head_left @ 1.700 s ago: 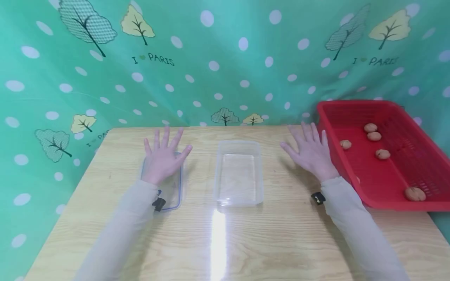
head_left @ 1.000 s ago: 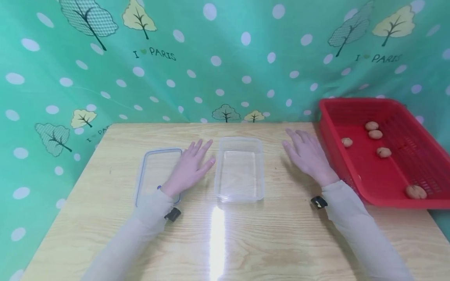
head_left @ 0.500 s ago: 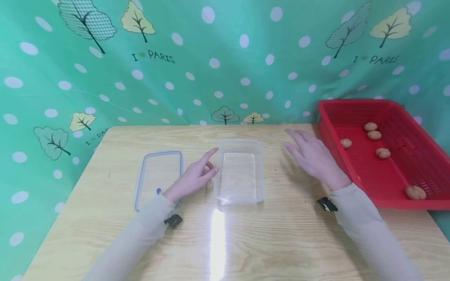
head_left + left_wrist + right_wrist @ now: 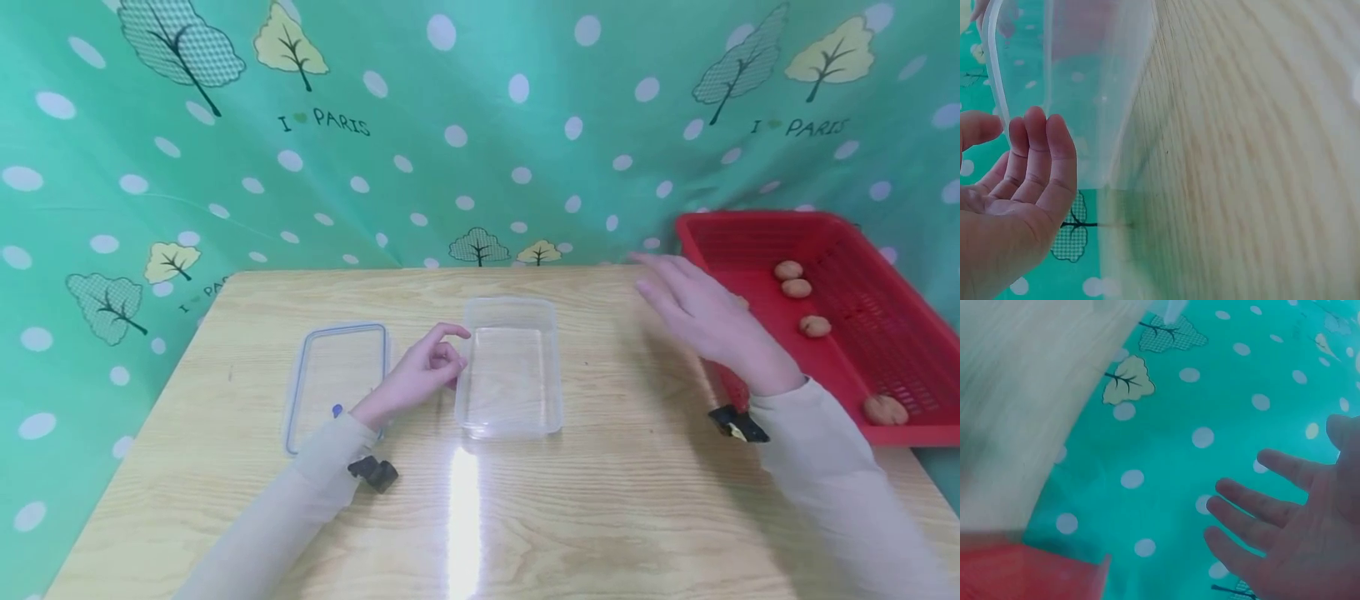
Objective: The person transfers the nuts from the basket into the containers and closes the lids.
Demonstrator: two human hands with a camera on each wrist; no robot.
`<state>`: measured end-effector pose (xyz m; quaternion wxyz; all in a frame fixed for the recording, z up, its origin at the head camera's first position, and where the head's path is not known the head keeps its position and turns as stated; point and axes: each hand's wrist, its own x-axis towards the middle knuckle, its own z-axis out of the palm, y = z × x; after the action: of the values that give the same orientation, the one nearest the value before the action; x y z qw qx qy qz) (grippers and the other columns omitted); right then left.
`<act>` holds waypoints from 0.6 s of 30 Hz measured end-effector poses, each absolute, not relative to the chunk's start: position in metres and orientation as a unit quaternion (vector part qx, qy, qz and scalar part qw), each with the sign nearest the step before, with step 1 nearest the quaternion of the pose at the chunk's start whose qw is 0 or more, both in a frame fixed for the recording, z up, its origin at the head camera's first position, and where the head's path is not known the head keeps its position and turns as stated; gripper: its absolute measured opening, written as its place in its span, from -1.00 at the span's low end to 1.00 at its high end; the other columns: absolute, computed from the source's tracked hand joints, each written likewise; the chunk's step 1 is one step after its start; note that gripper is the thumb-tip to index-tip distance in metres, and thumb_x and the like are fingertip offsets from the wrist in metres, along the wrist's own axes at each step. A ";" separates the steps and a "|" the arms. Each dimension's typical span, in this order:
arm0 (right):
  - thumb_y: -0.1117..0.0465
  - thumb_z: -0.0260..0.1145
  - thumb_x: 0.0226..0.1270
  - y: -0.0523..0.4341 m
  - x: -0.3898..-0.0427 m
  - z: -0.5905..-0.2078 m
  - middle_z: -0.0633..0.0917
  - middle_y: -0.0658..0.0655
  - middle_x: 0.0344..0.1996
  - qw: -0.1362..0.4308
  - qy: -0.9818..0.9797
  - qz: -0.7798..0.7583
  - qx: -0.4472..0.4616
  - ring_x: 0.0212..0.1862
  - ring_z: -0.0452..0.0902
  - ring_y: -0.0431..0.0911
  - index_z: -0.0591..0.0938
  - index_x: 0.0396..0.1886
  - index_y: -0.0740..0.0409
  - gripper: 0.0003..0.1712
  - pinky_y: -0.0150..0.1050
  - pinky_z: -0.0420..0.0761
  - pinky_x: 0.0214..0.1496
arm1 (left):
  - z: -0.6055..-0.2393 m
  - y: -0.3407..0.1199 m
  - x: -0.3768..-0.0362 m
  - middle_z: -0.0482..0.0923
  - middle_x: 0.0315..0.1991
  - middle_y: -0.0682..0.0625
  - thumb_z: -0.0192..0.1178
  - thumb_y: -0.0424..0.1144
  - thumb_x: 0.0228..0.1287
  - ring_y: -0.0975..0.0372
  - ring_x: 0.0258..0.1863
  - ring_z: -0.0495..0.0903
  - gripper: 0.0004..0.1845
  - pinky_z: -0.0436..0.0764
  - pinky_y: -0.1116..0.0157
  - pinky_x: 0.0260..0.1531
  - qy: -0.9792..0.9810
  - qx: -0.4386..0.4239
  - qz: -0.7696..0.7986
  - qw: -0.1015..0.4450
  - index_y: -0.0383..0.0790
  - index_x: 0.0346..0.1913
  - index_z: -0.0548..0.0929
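In the head view, my left hand (image 4: 423, 367) is at the left rim of a clear plastic container (image 4: 510, 425). The left wrist view shows the container's rim (image 4: 996, 75) between the thumb and the curled fingers (image 4: 1038, 144), which lie along the outer wall. My right hand (image 4: 712, 321) is slightly blurred, fingers extended, over the left side of a red plastic basket (image 4: 832, 433). Nothing is in that hand (image 4: 1310, 531) in the right wrist view. Several walnuts (image 4: 815, 326) lie in the basket, one partly hidden behind the right hand.
Left of the container, a clear lid with a blue seal (image 4: 302, 383) lies flat on the wooden table (image 4: 585, 517), partly covered by the left forearm. A green dotted curtain (image 4: 420, 108) hangs behind the table's back edge.
My left hand has gone from over the lid to the container's left rim, its fingers curling. My right hand has moved rightward and over the basket's edge. Container and basket stay put.
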<state>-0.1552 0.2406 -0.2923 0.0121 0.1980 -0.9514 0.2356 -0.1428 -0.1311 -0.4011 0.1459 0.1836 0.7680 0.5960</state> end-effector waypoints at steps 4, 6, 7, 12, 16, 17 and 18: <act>-0.02 0.12 0.46 0.248 -0.154 -0.282 0.30 0.26 0.37 0.015 -0.952 0.229 0.204 0.32 0.22 0.20 0.24 0.47 0.12 -0.32 0.30 0.35 0.20 | -0.402 -0.132 -0.143 0.48 -0.28 -0.42 0.06 -0.52 0.32 -0.15 -0.24 0.57 -0.51 0.67 0.14 -0.20 0.749 0.166 0.622 0.159 -0.35 0.29 0.28; 0.02 0.14 0.46 0.252 -0.154 -0.277 0.32 0.25 0.35 0.015 -0.950 0.229 0.212 0.30 0.24 0.19 0.25 0.47 0.11 -0.33 0.29 0.37 0.19 | -0.403 -0.132 -0.143 0.47 -0.26 -0.43 0.07 -0.52 0.31 -0.08 -0.28 0.57 -0.50 0.66 0.15 -0.22 0.743 0.161 0.628 0.164 -0.34 0.30 0.27; 0.03 0.12 0.47 0.253 -0.155 -0.275 0.33 0.25 0.34 0.014 -0.949 0.229 0.217 0.30 0.24 0.19 0.26 0.47 0.10 -0.36 0.28 0.36 0.20 | -0.403 -0.132 -0.143 0.47 -0.25 -0.44 0.08 -0.52 0.31 -0.04 -0.30 0.58 -0.49 0.66 0.16 -0.23 0.742 0.161 0.630 0.165 -0.33 0.30 0.27; 0.07 0.08 0.50 0.262 -0.158 -0.267 0.34 0.20 0.33 0.006 -0.945 0.224 0.240 0.32 0.21 0.15 0.28 0.47 0.00 -0.42 0.27 0.30 0.24 | -0.401 -0.133 -0.144 0.48 -0.25 -0.41 0.08 -0.53 0.29 0.07 -0.36 0.56 -0.47 0.66 0.17 -0.26 0.742 0.158 0.631 0.159 -0.34 0.31 0.27; 0.06 0.13 0.47 0.272 -0.160 -0.264 0.33 0.18 0.35 -0.011 -0.948 0.213 0.236 0.34 0.19 0.16 0.26 0.48 -0.04 -0.38 0.32 0.33 0.19 | -0.402 -0.134 -0.146 0.48 -0.27 -0.40 0.08 -0.55 0.29 0.11 -0.38 0.57 -0.48 0.68 0.16 -0.25 0.742 0.156 0.633 0.153 -0.35 0.30 0.27; 0.05 0.13 0.47 0.276 -0.161 -0.263 0.33 0.19 0.35 -0.018 -0.951 0.209 0.229 0.33 0.18 0.17 0.26 0.48 -0.03 -0.37 0.35 0.33 0.17 | -0.403 -0.134 -0.146 0.48 -0.27 -0.41 0.08 -0.55 0.29 0.11 -0.38 0.57 -0.48 0.68 0.15 -0.25 0.742 0.156 0.634 0.152 -0.35 0.30 0.27; 0.04 0.15 0.46 0.279 -0.161 -0.263 0.32 0.20 0.35 -0.024 -0.953 0.204 0.220 0.32 0.19 0.19 0.25 0.48 -0.03 -0.35 0.38 0.34 0.14 | -0.403 -0.134 -0.147 0.47 -0.27 -0.42 0.08 -0.55 0.29 0.10 -0.38 0.57 -0.48 0.68 0.14 -0.24 0.741 0.158 0.634 0.151 -0.36 0.30 0.27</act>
<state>-0.1612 0.2793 -0.2626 -0.0241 0.2203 -0.9535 0.2043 -0.1471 -0.1338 -0.4033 0.1510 0.1579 0.7414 0.6345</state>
